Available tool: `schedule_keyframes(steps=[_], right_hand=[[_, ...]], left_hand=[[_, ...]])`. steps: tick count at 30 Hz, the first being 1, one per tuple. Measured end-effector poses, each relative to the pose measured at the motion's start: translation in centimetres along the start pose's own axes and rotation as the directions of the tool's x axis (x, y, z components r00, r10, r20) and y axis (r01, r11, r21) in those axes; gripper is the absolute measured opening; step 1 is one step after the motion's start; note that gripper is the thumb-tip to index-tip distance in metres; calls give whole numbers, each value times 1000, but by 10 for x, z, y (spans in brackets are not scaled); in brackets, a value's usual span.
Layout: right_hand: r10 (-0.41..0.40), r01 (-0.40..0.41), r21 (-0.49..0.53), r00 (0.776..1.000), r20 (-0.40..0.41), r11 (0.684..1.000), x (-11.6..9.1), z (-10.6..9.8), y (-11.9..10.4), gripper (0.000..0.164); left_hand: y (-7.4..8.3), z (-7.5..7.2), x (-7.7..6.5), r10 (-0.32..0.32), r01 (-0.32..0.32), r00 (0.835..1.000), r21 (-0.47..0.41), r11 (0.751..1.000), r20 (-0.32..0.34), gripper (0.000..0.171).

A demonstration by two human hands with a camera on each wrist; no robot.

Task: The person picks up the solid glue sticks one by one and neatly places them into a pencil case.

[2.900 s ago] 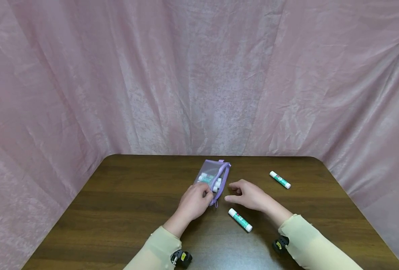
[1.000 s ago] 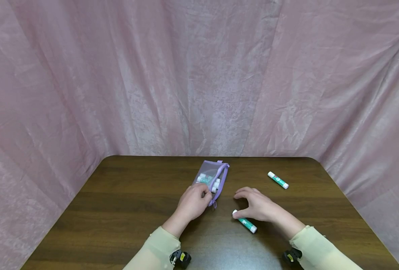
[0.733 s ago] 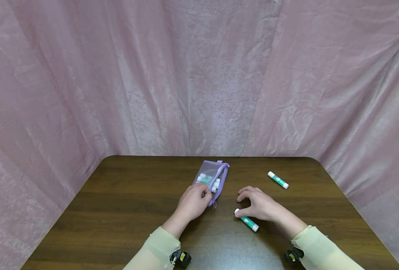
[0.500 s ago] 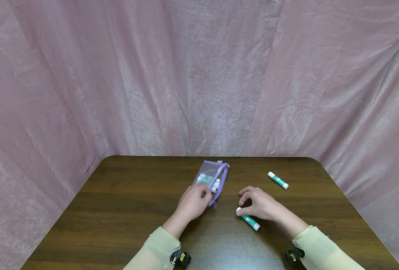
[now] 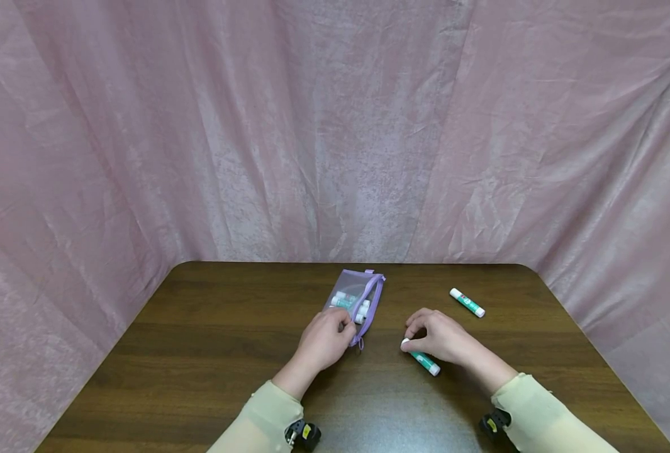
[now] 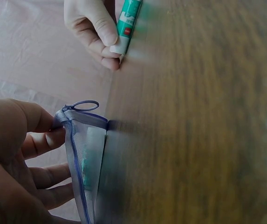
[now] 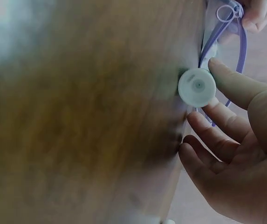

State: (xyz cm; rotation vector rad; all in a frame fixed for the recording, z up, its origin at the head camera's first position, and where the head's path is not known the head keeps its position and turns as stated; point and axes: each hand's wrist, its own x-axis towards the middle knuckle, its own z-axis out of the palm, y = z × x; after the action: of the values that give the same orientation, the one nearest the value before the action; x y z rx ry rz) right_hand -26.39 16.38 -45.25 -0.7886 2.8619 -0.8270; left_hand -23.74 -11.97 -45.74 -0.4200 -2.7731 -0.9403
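Note:
In the head view my left hand (image 5: 324, 338) pinches the near edge of a purple mesh zipper pouch (image 5: 347, 280), which lies with its zipped mouth gaping to the right. Several green-and-white glue sticks (image 5: 343, 301) show through the mesh, partly covered by that hand. To the right, my right hand (image 5: 441, 338) holds another glue stick (image 5: 426, 363) by its far white end, between thumb and fingers. In the right wrist view this glue stick (image 7: 196, 87) shows end-on against the thumb, close over the table. The left wrist view shows the pouch's zipper pull (image 6: 84, 106) hanging off its corner.
One more glue stick (image 5: 467, 302) lies on the wooden table (image 5: 227, 327), beyond my right hand. A pink velvet curtain (image 5: 335, 138) hangs behind the table's far edge. Small black cameras (image 5: 303, 435) are strapped at both wrists.
My right hand has moved from beside the pouch onto the near glue stick, and its fingers have closed on it. The stick has shifted right and slightly away. My left hand stays at the pouch.

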Motion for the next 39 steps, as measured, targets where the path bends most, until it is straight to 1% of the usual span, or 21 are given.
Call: schedule_keyframes(steps=[7,11,14,21,23,26,29,31,39], right_hand=[[36,-36,8,999,-9,999,9,0,7,13],[32,-32,13,999,-8,999,7,-1,9,18],[6,-6,3,1000,1,1000,2,-4,9,31],[-3,4,-8,997,79,1000,-21,-10,8,69],[-6,6,-7,996,88,1000,-27,-11,9,76],[-8,8,5,995,102,1000,-34,-12,11,81],[-8,5,27,994,112,1000,-41,-14,14,83],[-7,4,28,995,103,1000,-43,-14,16,81],[3,-3,-29,1000,18,1000,-47,-17,23,62]], left_hand=[[0,-1,1,-4,4,1000,0,1000,8,26],[0,0,1,-4,4,1000,1,1000,10,26],[-2,1,2,-1,1,1000,1,1000,8,25],[-3,1,2,-3,3,1000,-6,1000,7,24],[-2,0,1,-3,3,1000,-6,1000,5,24],[-3,0,2,-2,2,1000,-4,1000,5,25],[-3,0,1,-7,7,1000,-2,1000,10,25],[-2,0,1,-11,11,1000,-3,1000,14,25],[-1,1,1,-8,8,1000,2,1000,10,24]])
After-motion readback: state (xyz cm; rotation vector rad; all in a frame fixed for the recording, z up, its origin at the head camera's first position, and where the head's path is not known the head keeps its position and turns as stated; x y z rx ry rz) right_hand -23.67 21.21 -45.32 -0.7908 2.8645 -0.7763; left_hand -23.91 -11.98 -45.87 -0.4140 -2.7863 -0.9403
